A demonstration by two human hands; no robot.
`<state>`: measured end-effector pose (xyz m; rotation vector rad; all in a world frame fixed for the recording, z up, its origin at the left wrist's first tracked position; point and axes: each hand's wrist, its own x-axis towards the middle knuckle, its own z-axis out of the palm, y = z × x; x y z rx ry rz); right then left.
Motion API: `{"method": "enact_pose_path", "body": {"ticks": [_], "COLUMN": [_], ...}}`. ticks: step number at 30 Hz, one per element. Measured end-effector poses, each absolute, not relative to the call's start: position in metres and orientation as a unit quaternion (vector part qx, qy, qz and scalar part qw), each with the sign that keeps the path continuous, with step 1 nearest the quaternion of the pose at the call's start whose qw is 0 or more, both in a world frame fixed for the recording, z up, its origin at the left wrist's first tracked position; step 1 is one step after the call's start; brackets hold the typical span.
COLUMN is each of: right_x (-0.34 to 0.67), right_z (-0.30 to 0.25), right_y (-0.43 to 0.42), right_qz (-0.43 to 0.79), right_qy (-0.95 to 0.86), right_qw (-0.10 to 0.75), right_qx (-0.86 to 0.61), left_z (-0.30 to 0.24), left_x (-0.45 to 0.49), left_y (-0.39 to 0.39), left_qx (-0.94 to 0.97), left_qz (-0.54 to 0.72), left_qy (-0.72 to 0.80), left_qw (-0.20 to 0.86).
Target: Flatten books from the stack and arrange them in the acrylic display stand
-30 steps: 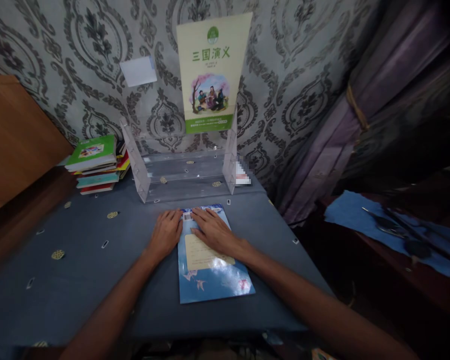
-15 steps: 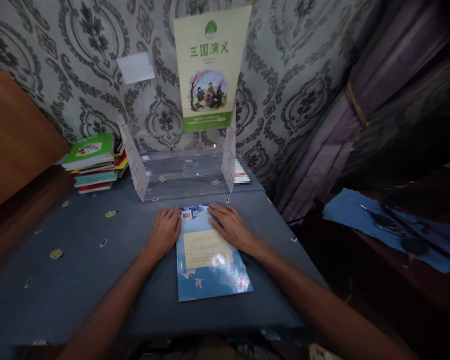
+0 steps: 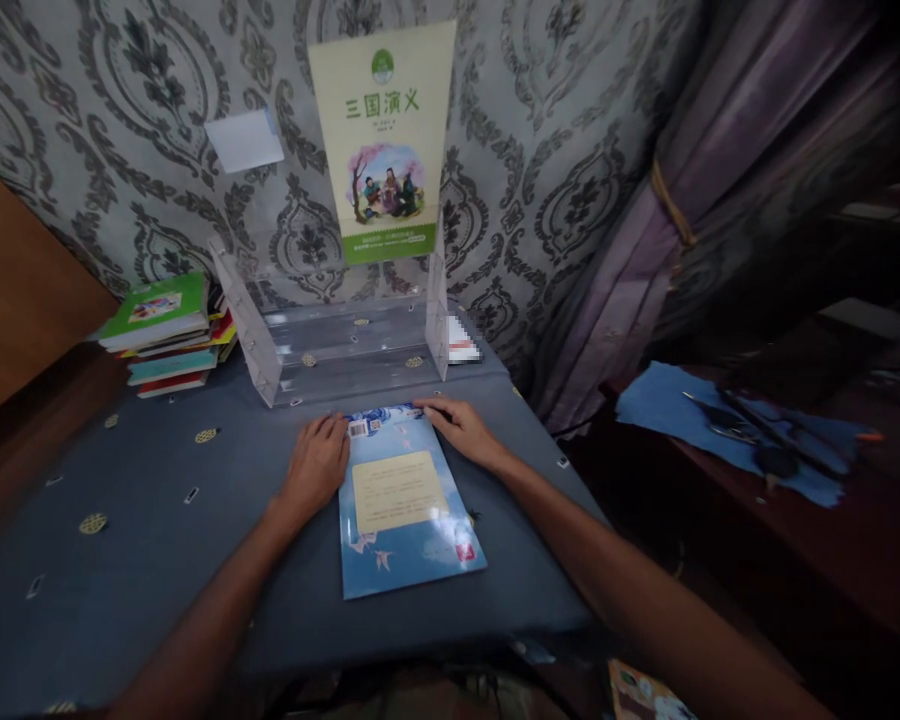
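Note:
A blue book (image 3: 394,555) lies flat on the table, its back cover up, with a pale text panel, a barcode and birds printed on it. My left hand (image 3: 316,465) is at its far left corner, fingers bent together against the edge; the thumb is mostly hidden. At the far right corner, the fingers of my right hand (image 3: 461,430) close on the book's edge. Just beyond the book stands a clear plastic rack (image 3: 349,345). Upright in its upper part is a cream and green book (image 3: 386,130) with Chinese characters and a picture of seated figures.
A stack of books (image 3: 161,325) sits at the left of the dark patterned tablecloth (image 3: 142,560). A white card (image 3: 244,140) is against the papered wall. To the right are a tied purple curtain (image 3: 607,270) and a blue cloth (image 3: 660,405) with dark tools on it.
My right hand has drawn off the cover to the far right corner, baring more of the book. My left hand stays by the left edge. The whole view has shifted slightly.

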<state>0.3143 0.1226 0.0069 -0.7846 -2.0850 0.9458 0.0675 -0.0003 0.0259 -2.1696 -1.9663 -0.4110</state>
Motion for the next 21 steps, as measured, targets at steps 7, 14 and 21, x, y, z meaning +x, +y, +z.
{"method": "enact_pose_path", "body": {"ticks": [7,14,21], "right_x": [0.314,0.312,0.311], "right_z": [0.001,-0.003,-0.003], "right_y": [0.129,0.134,0.133], "right_qz": [0.442,0.463,0.454], "right_qy": [-0.748,-0.728,-0.727], "right_qw": [0.379,0.395,0.405], "right_qx": [-0.319,-0.316,-0.317], "left_z": [0.032,0.032,0.027], "left_x": [0.088,0.116,0.13], "left_y": [0.011,0.033,0.04], "left_qx": [-0.771,-0.822,-0.836], "left_qz": [-0.081,-0.102,-0.101], "left_qy": [-0.628,-0.56,-0.539], "left_qw": [0.075,0.004,-0.008]}}
